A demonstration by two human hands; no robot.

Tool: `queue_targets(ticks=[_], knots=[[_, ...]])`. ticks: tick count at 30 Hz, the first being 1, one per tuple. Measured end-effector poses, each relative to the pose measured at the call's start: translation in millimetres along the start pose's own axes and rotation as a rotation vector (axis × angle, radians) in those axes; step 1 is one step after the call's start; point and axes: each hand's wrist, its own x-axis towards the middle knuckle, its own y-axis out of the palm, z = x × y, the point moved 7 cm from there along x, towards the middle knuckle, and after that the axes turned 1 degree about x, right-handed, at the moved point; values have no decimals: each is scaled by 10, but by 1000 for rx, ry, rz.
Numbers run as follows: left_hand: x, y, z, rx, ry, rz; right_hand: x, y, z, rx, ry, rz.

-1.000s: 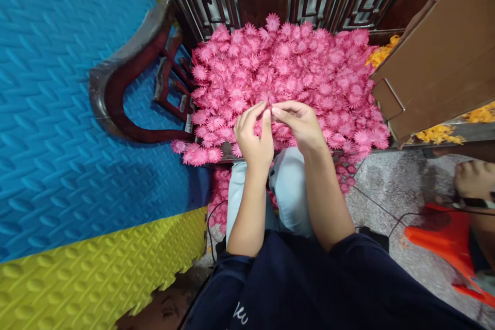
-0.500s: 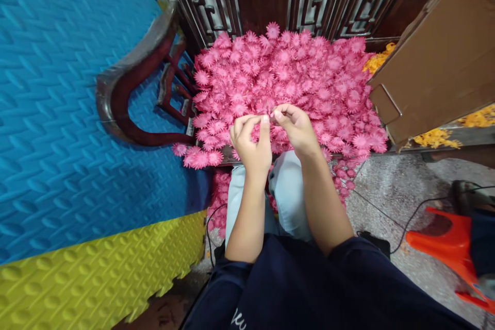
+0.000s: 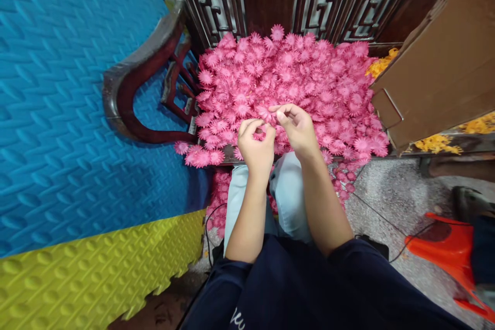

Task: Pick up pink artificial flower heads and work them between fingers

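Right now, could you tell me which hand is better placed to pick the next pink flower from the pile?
Probably the right hand: its fingertips already pinch at a pink flower on the pile, while the left hand curls nearer the edge.

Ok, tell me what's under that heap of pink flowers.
Only the front edge of a dark wooden seat shows below the pink flowers, beside a curved armrest. The rest of the seat is covered.
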Motion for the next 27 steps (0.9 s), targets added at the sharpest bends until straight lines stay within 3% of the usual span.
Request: queue_targets(ticks=[4, 14, 17, 22, 27], knots=[[-7, -112, -88, -39, 27, -106, -39, 66, 6, 58, 21, -9], [31, -93, 10, -153, -25, -73, -29, 116, -142, 186, 115, -32], [36, -70, 67, -94, -53, -42, -23, 106, -207, 128, 122, -51], [24, 59, 88, -110, -92, 154, -18, 85, -99, -96, -22, -65], [50, -20, 88, -86, -107, 72, -37, 125, -47, -205, -55, 10]])
